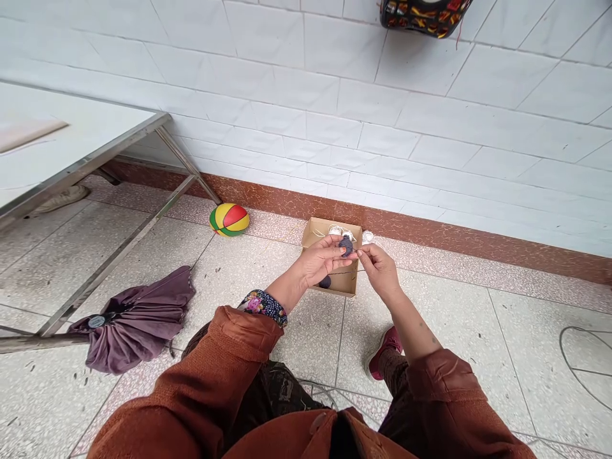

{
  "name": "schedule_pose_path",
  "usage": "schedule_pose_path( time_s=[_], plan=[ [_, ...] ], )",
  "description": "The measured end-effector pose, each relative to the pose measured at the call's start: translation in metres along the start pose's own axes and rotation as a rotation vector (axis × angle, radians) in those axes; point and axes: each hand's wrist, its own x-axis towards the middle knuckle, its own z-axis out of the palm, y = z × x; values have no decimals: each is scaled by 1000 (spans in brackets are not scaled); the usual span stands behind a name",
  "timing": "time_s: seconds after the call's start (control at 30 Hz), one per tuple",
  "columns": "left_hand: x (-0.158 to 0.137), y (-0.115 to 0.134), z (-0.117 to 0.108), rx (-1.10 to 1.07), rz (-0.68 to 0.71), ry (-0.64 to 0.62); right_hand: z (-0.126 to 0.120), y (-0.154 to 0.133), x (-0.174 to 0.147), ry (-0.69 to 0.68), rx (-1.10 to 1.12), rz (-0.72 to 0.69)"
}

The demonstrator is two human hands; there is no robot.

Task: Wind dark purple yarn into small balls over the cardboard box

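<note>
My left hand point(320, 260) holds a small dark grey ball of yarn point(345, 246) between thumb and fingers. Close to its right side, my right hand point(378, 268) pinches a strand of the dark yarn. Below both hands an open cardboard box point(347, 284) stands on the floor, partly hidden by them. Inside it lie another dark ball point(325, 282) and white yarn point(335, 229). A dark strand crosses the box toward my right hand. Just behind the box's right corner sits a white ball point(368, 236).
A yellow, red and green ball point(229, 220) rests by the wall. At left stands a metal-framed table point(109, 121), with a folded purple umbrella point(138, 319) beside its leg. A wire ring point(567, 357) lies at right. A patterned basket point(425, 19) is at the top.
</note>
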Motion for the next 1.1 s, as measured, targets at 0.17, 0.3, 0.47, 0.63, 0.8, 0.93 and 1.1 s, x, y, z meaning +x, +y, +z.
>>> schedule_pose_path(
  time_s=[0.17, 0.3, 0.47, 0.63, 0.8, 0.93, 1.1],
  plan=[
    [3, -1, -2, 20, 24, 71, 2, -1, -3, -10, -29, -52],
    [6, -4, -2, 90, 91, 89, 1, -6, -5, -52, -77, -124],
    [4, -9, -1, 399, 147, 100, -6, -9, -5, -77, -139, -258],
    [-1, -11, -3, 609, 81, -65, -11, -3, -3, -39, -179, -299],
    [-4, -13, -3, 526, 5, -121, -11, 1, -2, -38, -175, -233],
    [-6, -15, 0, 356, -28, -81, -10, -1, -1, -30, -154, -185],
    [-6, -16, -1, 304, -63, -12, -11, -2, -3, -42, -142, -197]
  ],
)
